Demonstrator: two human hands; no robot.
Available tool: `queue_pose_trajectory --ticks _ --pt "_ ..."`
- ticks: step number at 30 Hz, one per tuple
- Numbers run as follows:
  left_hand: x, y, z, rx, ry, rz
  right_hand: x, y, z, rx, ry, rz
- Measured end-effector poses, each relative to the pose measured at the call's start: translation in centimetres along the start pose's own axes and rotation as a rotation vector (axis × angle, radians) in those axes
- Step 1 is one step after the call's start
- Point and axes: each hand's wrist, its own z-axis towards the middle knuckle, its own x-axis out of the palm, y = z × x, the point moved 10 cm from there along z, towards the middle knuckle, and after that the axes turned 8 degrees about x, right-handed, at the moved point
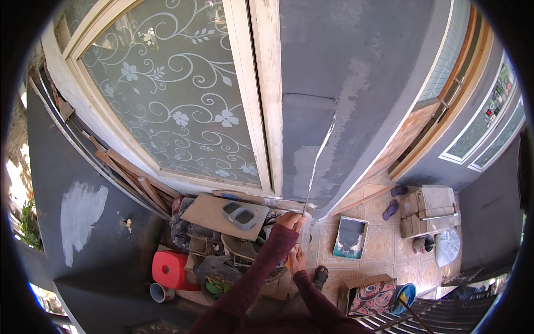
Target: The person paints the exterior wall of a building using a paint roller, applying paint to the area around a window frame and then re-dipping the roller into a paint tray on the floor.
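Observation:
A thin whitish line (319, 158) runs down the grey wall (356, 50), wider in its middle. Whether it is a loose strip or a filled crack is hard to tell. At its lower end my left hand (290, 220) is closed, near a thin dark rod-like piece (304, 210); what the fingers grip is mostly hidden. Just below, my right hand (297, 259) is closed too, its fingers curled round something I cannot make out. A small orange patch (288, 261) shows beside it.
Left of my hands is clutter: a cardboard sheet (208, 214) bearing a grey two-hole piece (240, 216), and a red stool (169, 269). A paint-stained tray (350, 237), stacked blocks (428, 210), sandals (390, 209) and a patterned box (372, 298) stand on the tiles. A frosted window (172, 94) borders the wall.

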Motion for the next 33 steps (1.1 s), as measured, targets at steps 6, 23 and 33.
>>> queue_pose_trajectory --ticks 6,23,33 --pt "2.7 3.1 -3.6 -0.078 0.078 -0.079 -0.3 -2.9 -2.0 0.123 0.003 -0.073" --pt "8.0 1.4 -6.8 -0.101 0.047 -0.072 -7.3 -10.5 -6.4 0.280 -0.068 -0.132" --pt "1.2 -5.3 1.8 0.037 0.007 -0.047 -5.0 -2.2 -0.9 0.089 -0.001 0.010"
